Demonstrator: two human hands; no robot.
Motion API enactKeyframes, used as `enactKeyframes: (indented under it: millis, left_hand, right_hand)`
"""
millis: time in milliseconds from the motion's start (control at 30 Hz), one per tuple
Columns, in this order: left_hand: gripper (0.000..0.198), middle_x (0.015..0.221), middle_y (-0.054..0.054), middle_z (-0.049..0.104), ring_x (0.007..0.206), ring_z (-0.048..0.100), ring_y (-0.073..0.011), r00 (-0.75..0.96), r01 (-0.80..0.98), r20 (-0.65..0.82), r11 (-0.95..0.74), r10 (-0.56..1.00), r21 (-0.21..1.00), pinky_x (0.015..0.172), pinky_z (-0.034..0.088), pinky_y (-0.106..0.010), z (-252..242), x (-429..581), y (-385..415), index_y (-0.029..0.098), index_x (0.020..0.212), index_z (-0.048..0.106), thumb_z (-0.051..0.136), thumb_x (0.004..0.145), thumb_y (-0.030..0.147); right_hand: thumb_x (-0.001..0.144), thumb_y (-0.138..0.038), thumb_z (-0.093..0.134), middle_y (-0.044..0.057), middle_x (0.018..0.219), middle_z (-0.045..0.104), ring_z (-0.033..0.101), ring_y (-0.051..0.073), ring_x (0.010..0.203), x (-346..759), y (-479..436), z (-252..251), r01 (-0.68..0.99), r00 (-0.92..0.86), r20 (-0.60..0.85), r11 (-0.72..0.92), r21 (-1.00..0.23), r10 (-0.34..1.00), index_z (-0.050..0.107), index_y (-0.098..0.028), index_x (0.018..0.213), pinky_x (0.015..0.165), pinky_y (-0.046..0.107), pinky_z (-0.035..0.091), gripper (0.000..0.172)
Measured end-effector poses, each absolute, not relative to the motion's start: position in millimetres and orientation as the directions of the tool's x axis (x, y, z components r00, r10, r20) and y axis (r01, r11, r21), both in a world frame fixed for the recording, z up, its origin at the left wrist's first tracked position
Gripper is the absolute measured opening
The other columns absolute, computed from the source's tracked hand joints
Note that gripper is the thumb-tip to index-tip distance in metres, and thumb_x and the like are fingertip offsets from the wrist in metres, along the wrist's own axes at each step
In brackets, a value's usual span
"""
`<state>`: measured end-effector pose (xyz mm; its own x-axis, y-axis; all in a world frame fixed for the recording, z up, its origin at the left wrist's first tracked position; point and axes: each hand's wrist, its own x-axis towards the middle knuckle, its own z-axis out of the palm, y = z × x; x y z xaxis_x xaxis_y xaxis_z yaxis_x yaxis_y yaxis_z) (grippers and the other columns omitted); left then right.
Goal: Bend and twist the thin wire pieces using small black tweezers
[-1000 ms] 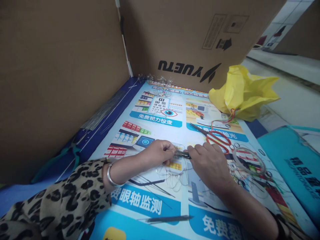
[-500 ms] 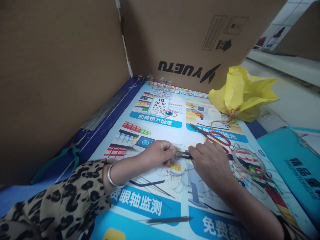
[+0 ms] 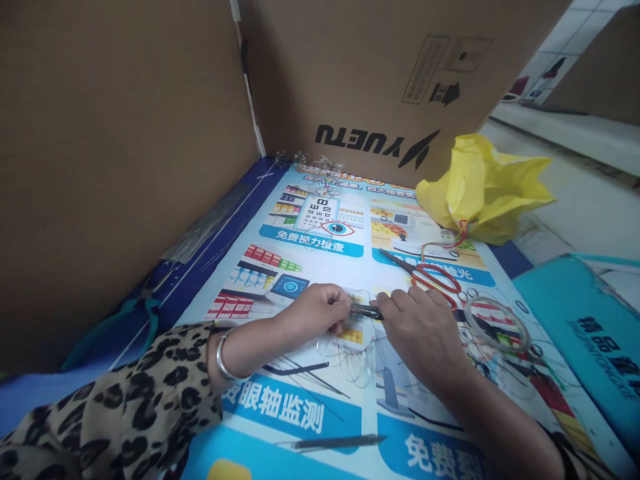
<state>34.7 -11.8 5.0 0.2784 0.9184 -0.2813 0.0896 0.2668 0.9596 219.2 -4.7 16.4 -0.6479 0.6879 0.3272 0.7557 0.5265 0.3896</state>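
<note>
Left hand [image 3: 327, 310] pinches the looped wire piece [image 3: 357, 363], nearer the wearer than the red-handled scissors [image 3: 414, 268] and left of them; right hand [image 3: 420, 323] grips the dark metal pliers [image 3: 369, 311]. Exact tip contact is too small to tell. For clean bends, the pinch should stay close to the tips, with light pressure. Wire: thin, apparently springy, petal-like loops. Right of and beyond the scissors: crinkled yellow sheet [image 3: 473, 190]

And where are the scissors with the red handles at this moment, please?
In the head view, the scissors lie right of centre on the printed sheet, just beyond the right hand and nearer than the crumpled yellow item.
</note>
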Motion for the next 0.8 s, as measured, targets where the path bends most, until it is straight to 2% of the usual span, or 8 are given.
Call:
enactKeyframes:
  millis: [200,433,800]
  left_hand:
    - [0.008,0.054,0.004,0.049,0.043,0.045,-0.0048,0.274,0.056,-0.277,0.272,0.921,0.961,0.045,0.034,-0.018,7.9,35.6,-13.2,0.015,0.060,0.047,0.048,0.068,0.017]
    - [0.009,0.047,0.005,0.048,0.042,0.045,-0.0055,0.279,0.042,-0.323,0.325,0.904,0.945,0.045,0.034,-0.018,13.6,36.9,-13.7,0.016,0.062,0.049,0.050,0.070,0.017]
    - [0.011,0.048,0.004,0.049,0.042,0.045,-0.0053,0.280,0.058,-0.316,0.312,0.907,0.948,0.045,0.033,-0.018,9.7,37.0,-15.2,0.015,0.064,0.048,0.050,0.074,0.020]
  right_hand:
    - [0.080,-0.014,0.051,0.004,0.066,0.056,0.042,0.018,0.067,219.0,-4.1,18.7,0.760,-0.641,0.312,0.522,0.388,0.701,0.062,-0.018,0.082,0.064,0.033,0.019,0.012]
    - [0.079,-0.015,0.051,0.004,0.066,0.057,0.042,0.019,0.068,220.7,-2.4,22.9,0.773,-0.627,0.288,0.533,0.345,0.723,0.062,-0.019,0.078,0.064,0.033,0.019,0.012]
    - [0.080,-0.016,0.052,0.004,0.066,0.056,0.041,0.020,0.068,219.4,-5.6,25.8,0.757,-0.644,0.293,0.533,0.377,0.707,0.062,-0.019,0.080,0.065,0.034,0.019,0.010]
